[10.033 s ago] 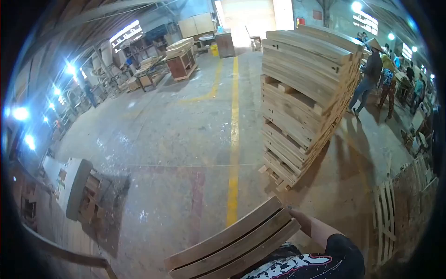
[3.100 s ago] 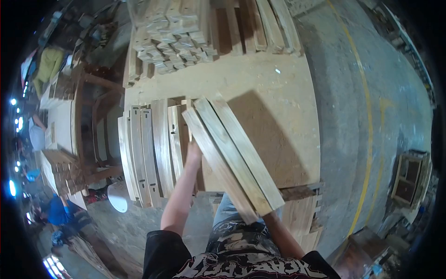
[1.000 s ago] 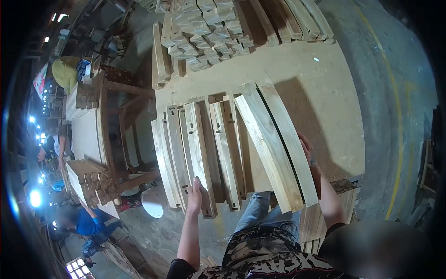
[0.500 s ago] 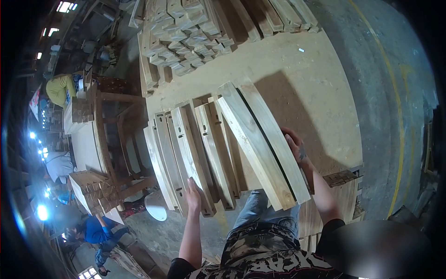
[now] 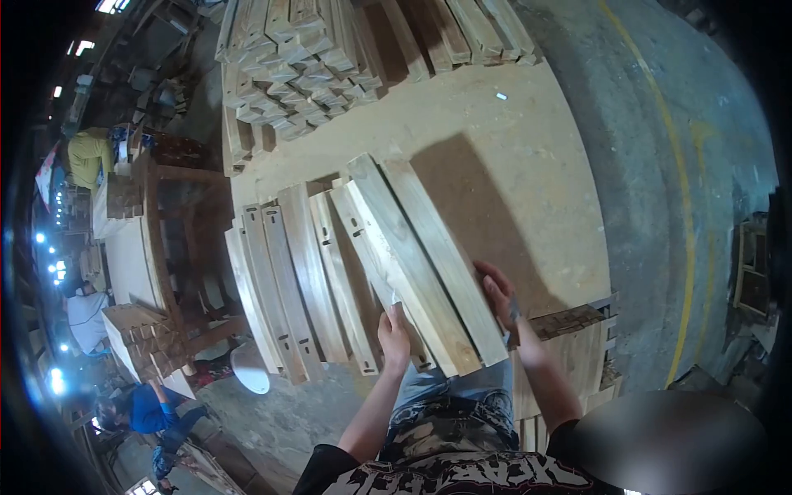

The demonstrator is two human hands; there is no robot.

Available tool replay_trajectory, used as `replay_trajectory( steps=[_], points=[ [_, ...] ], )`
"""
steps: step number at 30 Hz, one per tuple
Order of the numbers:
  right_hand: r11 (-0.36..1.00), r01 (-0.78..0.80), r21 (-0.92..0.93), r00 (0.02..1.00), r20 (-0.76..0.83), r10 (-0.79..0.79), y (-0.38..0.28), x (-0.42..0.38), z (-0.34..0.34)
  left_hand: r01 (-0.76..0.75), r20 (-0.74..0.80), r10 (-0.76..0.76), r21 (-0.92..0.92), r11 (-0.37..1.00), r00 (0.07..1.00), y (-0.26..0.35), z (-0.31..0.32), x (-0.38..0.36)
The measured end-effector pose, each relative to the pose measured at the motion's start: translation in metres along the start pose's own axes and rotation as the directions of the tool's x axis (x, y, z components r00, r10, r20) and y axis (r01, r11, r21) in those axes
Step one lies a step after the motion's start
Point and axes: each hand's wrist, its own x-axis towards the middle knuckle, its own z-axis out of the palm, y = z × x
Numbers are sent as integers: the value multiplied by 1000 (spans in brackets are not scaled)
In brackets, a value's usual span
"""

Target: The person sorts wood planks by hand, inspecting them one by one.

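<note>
While your left hand (image 5: 394, 332) grips the near end and your right hand (image 5: 497, 297) clasps the edge of the curved slats (image 5: 421, 260), lower them flush beside the slotted row (image 5: 289, 280) on the tabletop (image 5: 511, 165).

stacked wood blocks (image 5: 305, 58) | yellow floor line (image 5: 689, 214) | crouching person in blue (image 5: 144, 410)

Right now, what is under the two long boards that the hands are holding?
The two long boards lie tilted over the slotted boards and the big wooden sheet. The left hand and right hand grip their near ends. What is directly beneath is covered.
</note>
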Motion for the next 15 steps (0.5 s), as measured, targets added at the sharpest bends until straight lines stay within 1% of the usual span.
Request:
replay_trajectory(
  steps=[1, 2, 3, 4, 6, 7, 8, 10, 11, 14, 15],
  points=[
    [999, -34, 39, 999, -12, 34, 2, -10, -2, -59, -13, 58, -49, 997, 998, -8, 12, 8],
    [997, -36, 75, 999, 5, 36, -2, -20, -3, -113, -29, 111, -94, 989, 993, -20, 23, 16],
    [994, -84, 73, 996, 12, 84, -16, -29, -3, -167, -49, 161, -133, 977, 986, -12, 30, 13],
    [989, -132, 73, 991, 21, 130, -27, -37, -4, -115, -19, 113, -126, 985, 993, -4, 31, 9],
    [991, -118, 67, 993, 30, 116, -20, -41, -9, -241, -94, 236, -42, 970, 967, -14, 39, 20],
    [992, -110, 67, 994, 34, 108, -16, -44, -12, -244, -82, 239, -63, 968, 968, -16, 40, 22],
    [993, -102, 67, 994, 47, 99, -15, -47, -13, -287, -60, 282, -91, 954, 957, -15, 41, 23],
    [994, -86, 70, 994, 69, 81, -13, -53, -16, -337, -76, 329, -160, 928, 941, -13, 47, 22],
    [998, -37, 42, 995, 92, 33, 13, -50, -18, -333, -66, 326, -172, 927, 943, -16, 48, 23],
    [999, -26, -30, 993, 117, 29, 1, -51, -23, -351, -54, 352, -308, 884, 935, -21, 55, 25],
    [999, -46, -5, 988, 145, 47, -2, -50, -28, -387, -50, 388, -262, 884, 920, -21, 58, 23]
  ],
)
